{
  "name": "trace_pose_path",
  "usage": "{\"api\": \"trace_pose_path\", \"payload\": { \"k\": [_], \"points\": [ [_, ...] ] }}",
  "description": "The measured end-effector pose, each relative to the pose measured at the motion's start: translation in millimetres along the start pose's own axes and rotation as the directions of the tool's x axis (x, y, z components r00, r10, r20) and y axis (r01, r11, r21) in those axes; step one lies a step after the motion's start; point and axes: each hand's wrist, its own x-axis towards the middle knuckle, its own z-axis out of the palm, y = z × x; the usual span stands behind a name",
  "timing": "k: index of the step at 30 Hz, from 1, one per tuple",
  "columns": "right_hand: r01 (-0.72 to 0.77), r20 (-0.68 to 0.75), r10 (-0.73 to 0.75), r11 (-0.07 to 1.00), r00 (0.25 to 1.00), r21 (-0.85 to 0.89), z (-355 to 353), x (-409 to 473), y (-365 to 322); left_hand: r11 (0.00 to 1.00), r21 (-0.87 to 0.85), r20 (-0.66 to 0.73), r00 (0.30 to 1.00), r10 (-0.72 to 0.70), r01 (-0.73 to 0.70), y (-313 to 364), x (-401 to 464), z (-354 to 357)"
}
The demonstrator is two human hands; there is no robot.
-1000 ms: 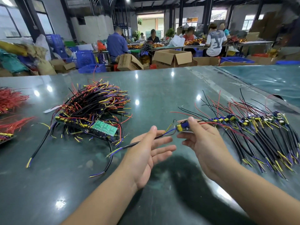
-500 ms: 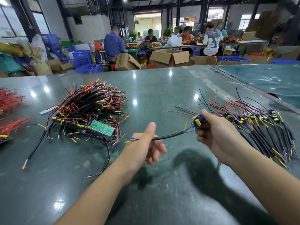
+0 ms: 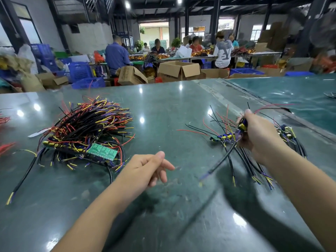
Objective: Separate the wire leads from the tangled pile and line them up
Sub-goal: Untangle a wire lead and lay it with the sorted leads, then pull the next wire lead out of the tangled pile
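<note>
It is a factory workshop: people (image 3: 116,55) sit at long tables with wires, cardboard boxes (image 3: 179,69) and blue crates (image 3: 80,70) stand around, and a pile of wires (image 3: 85,131) lies on the green desk (image 3: 163,110).

Right hand (image 3: 258,131) hiding part of lined-up leads (image 3: 289,140), held lead's tip (image 3: 203,176) motion-blurred, red wires (image 3: 4,148) cut by left edge

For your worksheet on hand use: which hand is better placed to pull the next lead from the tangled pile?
Left. The left hand holds nothing and hovers beside the pile; the right hand grips a lead over the row.
</note>
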Motion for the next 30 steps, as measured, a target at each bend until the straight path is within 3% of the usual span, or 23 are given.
{"api": "trace_pose_path", "payload": {
  "k": [2, 4, 7, 9, 12, 16, 19, 22, 24, 26, 28, 30],
  "points": [
    [0.084, 0.117, -0.058, 0.969, 0.991, -0.232, 6.9, 6.9, -2.0, 1.000, -0.014, -0.087, 0.996, 0.014, -0.015, -2.4, 3.3, -3.3],
    [0.237, 0.290, -0.104, 0.847, 0.951, -0.475, 19.7, 12.2, -3.4, 1.000, -0.007, -0.127, 0.992, 0.014, -0.015, -4.8, 5.8, -5.7],
    [0.453, 0.460, -0.099, 0.444, 0.882, -0.773, 40.3, 24.3, -5.6, 1.000, -0.016, -0.144, 0.990, 0.000, -0.003, -7.6, 6.8, -7.7],
    [0.474, 0.475, -0.067, 0.267, 0.878, -0.839, 49.9, 37.0, -8.5, 1.000, -0.029, -0.154, 0.988, -0.005, 0.001, -8.9, 7.7, -9.2],
    [0.422, 0.417, -0.068, 0.156, 0.907, -0.893, 49.1, 59.6, -11.0, 0.999, -0.038, -0.154, 0.988, -0.006, 0.000, -9.9, 9.3, -10.1],
    [0.329, 0.325, -0.049, 0.149, 0.944, -0.933, 34.5, 77.8, -6.3, 1.000, -0.020, -0.143, 0.990, 0.003, -0.006, -11.7, 10.3, -10.0],
    [0.338, 0.289, -0.281, 0.145, 0.915, -0.930, 29.8, 75.6, -4.0, 0.999, -0.030, -0.178, 0.984, 0.008, -0.013, -13.2, 12.3, -11.8],
    [0.391, 0.250, -0.438, 0.271, 0.864, -0.880, 39.4, 57.0, -8.4, 0.998, -0.009, -0.329, 0.943, 0.058, -0.064, -14.9, 16.7, -13.9],
    [0.462, 0.286, -0.447, 0.355, 0.848, -0.813, 52.8, 35.5, -9.3, 0.989, 0.086, -0.497, 0.855, 0.146, -0.119, -15.3, 19.4, -19.5],
    [0.541, 0.344, -0.443, 0.470, 0.828, -0.697, 66.4, 4.7, -0.8, 0.960, 0.252, -0.655, 0.710, 0.260, -0.118, -15.4, 19.9, -30.0],
    [0.598, 0.358, -0.480, 0.622, 0.801, -0.505, 77.3, -32.4, 18.7, 0.899, 0.439, -0.744, 0.555, 0.371, -0.011, -15.9, 20.4, -43.1],
    [0.614, 0.327, -0.529, 0.740, 0.783, -0.275, 82.1, -65.1, 38.3, 0.830, 0.537, -0.779, 0.467, 0.419, 0.151, -19.8, 21.2, -54.3]
  ]
}}
